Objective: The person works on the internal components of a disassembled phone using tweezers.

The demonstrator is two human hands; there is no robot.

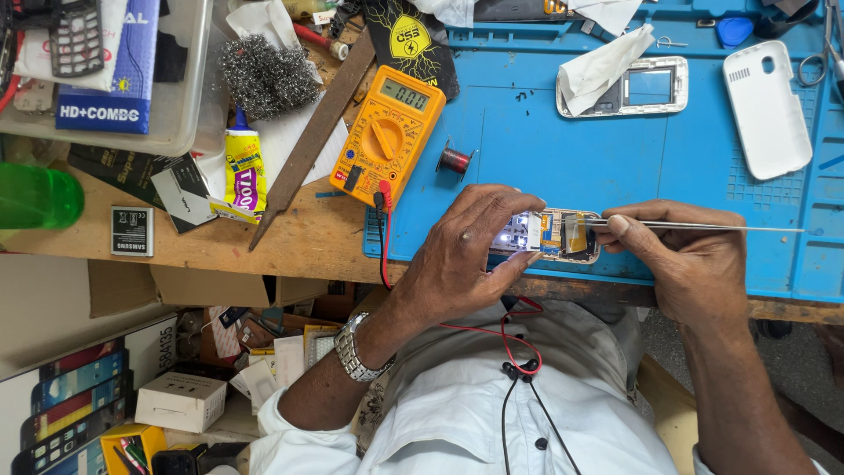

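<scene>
Blue silicone matting [545,167] covers the right part of the wooden bench [290,242], and at its near edge lies the opened phone board [549,236], lit by small white lights on its left end. In the head view, the left hand [466,255] curls over that lit end, thumb below and fingers above, pinning the board flat on the mat. The right hand [690,255] is closed in a pinch on a thin metal probe [703,227], whose tip rests at the board's right end by an amber strip.

The board looks light, stiff and fragile, with exposed parts and a soft ribbon; it is best gripped by its bare edges, as the left hand does, never by the ribbon.

Just left, a yellow multimeter [387,132] sits half on the mat, its red lead [382,237] trailing toward the person. A small wire spool [454,160] stands beside it. Farther off lie a white back cover [767,105], a phone frame [646,88], a steel-wool wad [264,77] and a glue tube [244,167].
</scene>
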